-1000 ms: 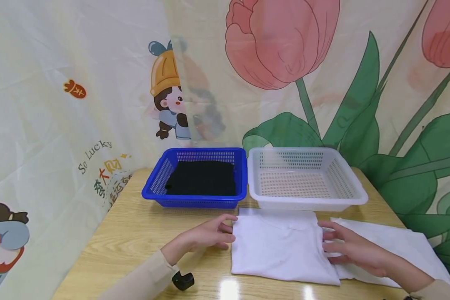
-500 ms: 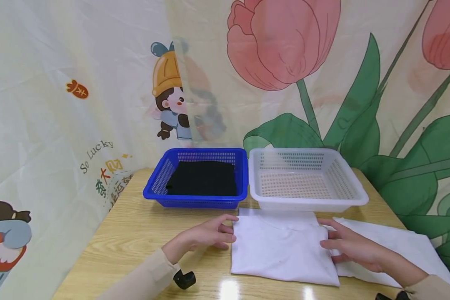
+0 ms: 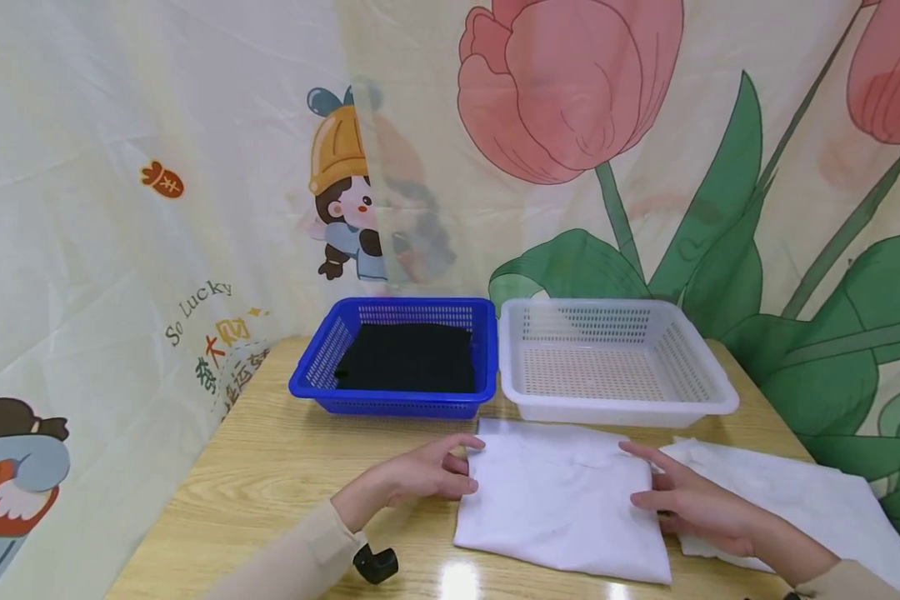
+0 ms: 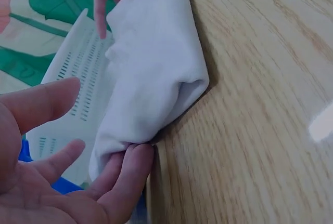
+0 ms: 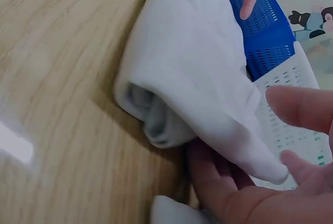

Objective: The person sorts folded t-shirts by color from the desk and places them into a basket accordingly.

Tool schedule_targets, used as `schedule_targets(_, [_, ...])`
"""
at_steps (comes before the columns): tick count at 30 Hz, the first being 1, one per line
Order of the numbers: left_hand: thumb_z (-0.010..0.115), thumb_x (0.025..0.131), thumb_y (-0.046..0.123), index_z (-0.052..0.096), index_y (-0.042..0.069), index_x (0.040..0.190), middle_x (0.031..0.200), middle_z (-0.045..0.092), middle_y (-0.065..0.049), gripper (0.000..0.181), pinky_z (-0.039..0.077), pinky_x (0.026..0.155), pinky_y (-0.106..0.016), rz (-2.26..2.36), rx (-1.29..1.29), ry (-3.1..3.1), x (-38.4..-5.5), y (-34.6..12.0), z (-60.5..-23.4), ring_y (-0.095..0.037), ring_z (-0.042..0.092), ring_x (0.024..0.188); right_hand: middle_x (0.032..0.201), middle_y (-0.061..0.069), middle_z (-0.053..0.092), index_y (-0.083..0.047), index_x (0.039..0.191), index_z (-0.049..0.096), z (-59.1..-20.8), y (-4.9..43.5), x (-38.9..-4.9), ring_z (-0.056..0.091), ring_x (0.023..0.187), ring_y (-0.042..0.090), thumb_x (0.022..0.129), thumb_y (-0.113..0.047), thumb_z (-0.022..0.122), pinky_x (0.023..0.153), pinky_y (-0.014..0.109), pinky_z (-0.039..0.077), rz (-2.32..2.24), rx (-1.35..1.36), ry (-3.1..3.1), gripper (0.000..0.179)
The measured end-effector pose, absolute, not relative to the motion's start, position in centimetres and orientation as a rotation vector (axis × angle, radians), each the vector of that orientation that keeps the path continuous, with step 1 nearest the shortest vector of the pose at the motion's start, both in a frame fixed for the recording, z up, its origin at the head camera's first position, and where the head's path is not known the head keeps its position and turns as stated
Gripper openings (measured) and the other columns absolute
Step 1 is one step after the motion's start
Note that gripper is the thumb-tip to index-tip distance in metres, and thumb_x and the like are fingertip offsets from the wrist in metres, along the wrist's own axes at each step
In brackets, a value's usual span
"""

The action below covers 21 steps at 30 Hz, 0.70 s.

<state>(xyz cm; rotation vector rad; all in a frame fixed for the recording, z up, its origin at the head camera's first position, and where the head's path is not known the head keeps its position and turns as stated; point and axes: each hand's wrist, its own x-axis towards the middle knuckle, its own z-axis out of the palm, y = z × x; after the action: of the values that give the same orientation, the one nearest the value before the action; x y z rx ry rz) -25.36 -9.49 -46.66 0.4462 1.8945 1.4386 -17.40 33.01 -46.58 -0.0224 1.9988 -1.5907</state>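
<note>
A folded white T-shirt (image 3: 558,504) lies on the table between the two hands. At its left edge my left hand (image 3: 427,473) holds the cloth; in the left wrist view, curled fingers (image 4: 127,177) reach under the folded layers while other digits stand apart. My right hand (image 3: 708,512) holds the opposite edge, with fingers (image 5: 208,174) tucked beneath the shirt in the right wrist view. The rolled layers show at the shirt's open side there. Fingertips under the cloth are hidden. A second white garment (image 3: 802,500) lies flat to the right, partly behind the right hand.
Behind the shirt stand two baskets side by side. The blue basket (image 3: 393,398) holds black folded cloth (image 3: 408,358); the white basket (image 3: 618,408) shows its bare slotted bottom. A printed curtain (image 3: 435,125) hangs behind the wooden table (image 3: 262,483).
The T-shirt has shifted slightly toward the person and turned a little, its neckline fold less visible. My right hand has moved slightly left with its edge. The head view has tilted slightly.
</note>
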Motion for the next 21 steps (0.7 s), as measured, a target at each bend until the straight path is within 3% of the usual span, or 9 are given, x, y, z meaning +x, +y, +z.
schedule_targets(4, [0.079, 0.095, 0.009, 0.052, 0.014, 0.152, 0.121, 0.062, -0.015, 0.063, 0.058, 0.091, -0.034, 1.448, 0.456, 1.909, -25.3, -9.5, -47.0, -0.023, 0.065, 0.101, 0.161, 0.041, 0.023, -0.018, 0.172, 0.006, -47.5, 32.7, -17.0, 0.052, 0.129, 0.036, 0.105, -0.010, 0.065, 0.096, 0.041, 0.055, -1.660, -0.095, 2.057, 0.090])
schedule_targets(8, [0.078, 0.095, 0.007, 0.054, 0.013, 0.151, 0.126, 0.060, -0.017, 0.061, 0.058, 0.092, -0.036, 1.476, 0.452, 1.897, -25.4, -9.5, -47.4, -0.024, 0.064, 0.104, 0.165, 0.034, 0.027, -0.013, 0.167, 0.033, -47.6, 32.4, -16.6, 0.047, 0.131, 0.036, 0.103, -0.008, 0.065, 0.091, 0.032, 0.053, -1.572, -0.081, 2.238, 0.072])
schedule_targets(11, [0.078, 0.095, 0.007, 0.057, 0.014, 0.149, 0.127, 0.060, -0.016, 0.059, 0.057, 0.092, -0.035, 1.486, 0.458, 1.883, -25.3, -9.4, -47.7, -0.023, 0.063, 0.106, 0.160, 0.029, 0.040, -0.010, 0.158, 0.051, -47.4, 31.9, -16.6, 0.046, 0.126, 0.035, 0.103, -0.014, 0.068, 0.087, 0.031, 0.050, -1.455, -0.024, 2.337, 0.057])
schedule_targets(14, [0.078, 0.095, 0.006, 0.059, 0.013, 0.147, 0.119, 0.063, -0.013, 0.056, 0.056, 0.089, -0.032, 1.488, 0.486, 1.879, -25.2, -9.1, -48.0, -0.022, 0.063, 0.103, 0.155, 0.027, 0.046, -0.007, 0.156, 0.053, -47.3, 31.2, -16.7, 0.047, 0.125, 0.037, 0.102, -0.021, 0.072, 0.091, 0.038, 0.049, -1.393, -0.017, 2.372, 0.059])
schedule_targets(18, [0.079, 0.093, 0.006, 0.062, 0.012, 0.143, 0.104, 0.060, -0.008, 0.053, 0.052, 0.080, -0.030, 1.472, 0.519, 1.925, -25.1, -8.9, -48.1, -0.019, 0.057, 0.094, 0.166, 0.033, 0.029, -0.004, 0.161, 0.044, -47.4, 30.3, -16.7, 0.035, 0.146, 0.053, 0.100, -0.024, 0.074, 0.110, 0.054, 0.044, -1.446, -0.056, 2.312, 0.071])
schedule_targets(21, [0.081, 0.093, 0.008, 0.064, 0.014, 0.142, 0.101, 0.054, -0.007, 0.053, 0.049, 0.076, -0.031, 1.452, 0.516, 1.967, -25.1, -8.8, -48.0, -0.020, 0.052, 0.092, 0.171, 0.035, 0.012, -0.006, 0.166, 0.034, -47.4, 29.9, -16.6, 0.020, 0.153, 0.058, 0.100, -0.021, 0.074, 0.114, 0.062, 0.040, -1.516, -0.095, 2.235, 0.079])
